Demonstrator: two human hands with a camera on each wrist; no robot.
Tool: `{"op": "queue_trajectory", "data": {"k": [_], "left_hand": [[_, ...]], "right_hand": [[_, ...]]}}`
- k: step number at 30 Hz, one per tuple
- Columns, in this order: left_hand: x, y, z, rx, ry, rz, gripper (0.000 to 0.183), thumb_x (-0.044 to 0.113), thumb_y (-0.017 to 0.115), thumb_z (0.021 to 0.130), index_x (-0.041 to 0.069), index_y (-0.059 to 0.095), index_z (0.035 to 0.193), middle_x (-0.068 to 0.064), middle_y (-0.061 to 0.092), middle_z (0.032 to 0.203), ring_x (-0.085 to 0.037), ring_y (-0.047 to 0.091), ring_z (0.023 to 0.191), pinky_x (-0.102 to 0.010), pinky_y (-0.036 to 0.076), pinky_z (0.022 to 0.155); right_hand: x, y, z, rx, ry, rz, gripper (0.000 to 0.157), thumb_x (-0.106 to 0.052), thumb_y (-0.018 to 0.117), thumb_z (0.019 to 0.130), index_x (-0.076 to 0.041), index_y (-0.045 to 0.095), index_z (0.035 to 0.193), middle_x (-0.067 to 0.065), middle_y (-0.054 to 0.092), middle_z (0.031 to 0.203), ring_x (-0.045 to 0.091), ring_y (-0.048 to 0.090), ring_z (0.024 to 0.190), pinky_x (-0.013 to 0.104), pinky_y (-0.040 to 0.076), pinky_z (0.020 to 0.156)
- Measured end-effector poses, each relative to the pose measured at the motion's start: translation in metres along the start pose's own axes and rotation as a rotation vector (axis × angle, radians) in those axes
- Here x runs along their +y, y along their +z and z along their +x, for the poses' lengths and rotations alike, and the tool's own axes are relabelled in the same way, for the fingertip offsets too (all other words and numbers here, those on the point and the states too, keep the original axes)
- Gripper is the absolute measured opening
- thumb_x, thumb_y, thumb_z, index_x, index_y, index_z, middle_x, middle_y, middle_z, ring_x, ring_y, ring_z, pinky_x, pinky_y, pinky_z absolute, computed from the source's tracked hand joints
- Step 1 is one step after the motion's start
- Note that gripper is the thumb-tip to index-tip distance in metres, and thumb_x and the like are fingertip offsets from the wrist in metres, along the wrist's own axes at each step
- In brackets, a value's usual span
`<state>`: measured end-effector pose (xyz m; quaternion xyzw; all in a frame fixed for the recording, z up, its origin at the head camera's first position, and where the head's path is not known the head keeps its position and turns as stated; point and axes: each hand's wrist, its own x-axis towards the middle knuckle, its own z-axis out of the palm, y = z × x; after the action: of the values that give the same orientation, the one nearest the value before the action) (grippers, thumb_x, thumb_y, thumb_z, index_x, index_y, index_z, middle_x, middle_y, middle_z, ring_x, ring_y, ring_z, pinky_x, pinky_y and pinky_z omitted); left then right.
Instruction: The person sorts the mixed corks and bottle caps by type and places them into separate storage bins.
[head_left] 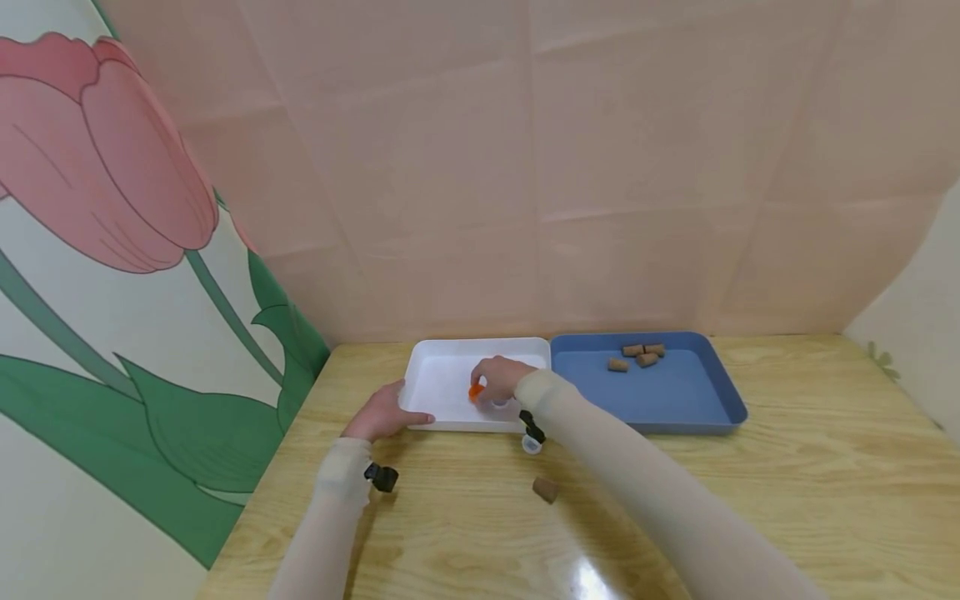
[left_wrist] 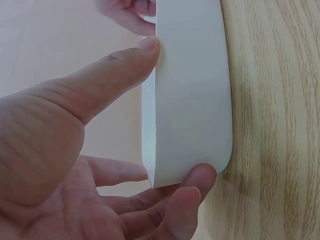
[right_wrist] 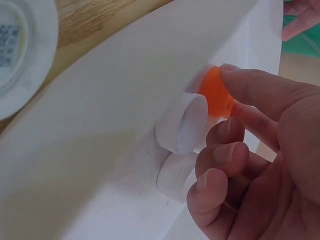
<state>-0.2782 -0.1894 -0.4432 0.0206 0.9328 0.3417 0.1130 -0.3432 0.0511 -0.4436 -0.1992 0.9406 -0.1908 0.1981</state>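
Observation:
My right hand (head_left: pixel 501 377) is over the white tray (head_left: pixel 438 367), pinching an orange bottle cap (right_wrist: pixel 215 92) between thumb and index finger, low over the tray floor. The other fingers are curled beside two white bottle caps (right_wrist: pixel 182 122), which lie in the tray near the orange one. Around the tray's front left corner, my left hand (head_left: pixel 384 414) grips the wall. Its thumb presses on the front rim and its fingers bend against the left side, as the left wrist view shows.
A blue tray (head_left: pixel 592 392) adjoins the white one on the right and contains several brown corks (head_left: pixel 618 365). Another cork (head_left: pixel 546 490) lies on the wooden table (head_left: pixel 450 533). A round whitish disc (head_left: pixel 532 443) lies just in front of the white tray, partly under the right wrist.

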Motion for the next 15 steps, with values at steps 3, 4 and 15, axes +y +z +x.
{"op": "queue_trajectory", "data": {"k": [3,4,15], "left_hand": [[0.0,0.0004,0.0005,0.0,0.004,-0.004,0.092,0.032,0.084,0.082,-0.003,0.036,0.151,-0.021,0.046,0.15,-0.036,0.049,0.129,-0.056,0.037,0.109],[-0.0002,0.0005,0.0007,0.0,0.005,-0.005,0.091,0.032,0.084,0.082,-0.003,0.036,0.151,-0.021,0.046,0.15,-0.036,0.049,0.128,-0.056,0.037,0.109],[-0.0024,0.001,0.0028,0.003,0.002,0.0,0.091,0.034,0.084,0.081,-0.002,0.037,0.151,-0.02,0.046,0.15,-0.036,0.048,0.13,-0.056,0.036,0.11]], "right_hand": [[0.0006,0.0009,-0.0005,0.003,-0.001,0.012,0.032,-0.024,0.075,0.089,-0.02,0.069,0.12,-0.001,0.065,0.098,0.015,0.06,0.072,0.031,0.05,0.066],[0.0004,0.0008,-0.0013,0.002,-0.002,0.017,0.033,-0.024,0.076,0.089,-0.02,0.069,0.121,-0.001,0.065,0.098,0.015,0.061,0.072,0.031,0.05,0.066],[0.0037,-0.0034,-0.0079,0.007,-0.074,0.039,0.04,-0.028,0.075,0.09,-0.019,0.064,0.128,0.0,0.064,0.1,0.015,0.061,0.071,0.032,0.051,0.059]]}}
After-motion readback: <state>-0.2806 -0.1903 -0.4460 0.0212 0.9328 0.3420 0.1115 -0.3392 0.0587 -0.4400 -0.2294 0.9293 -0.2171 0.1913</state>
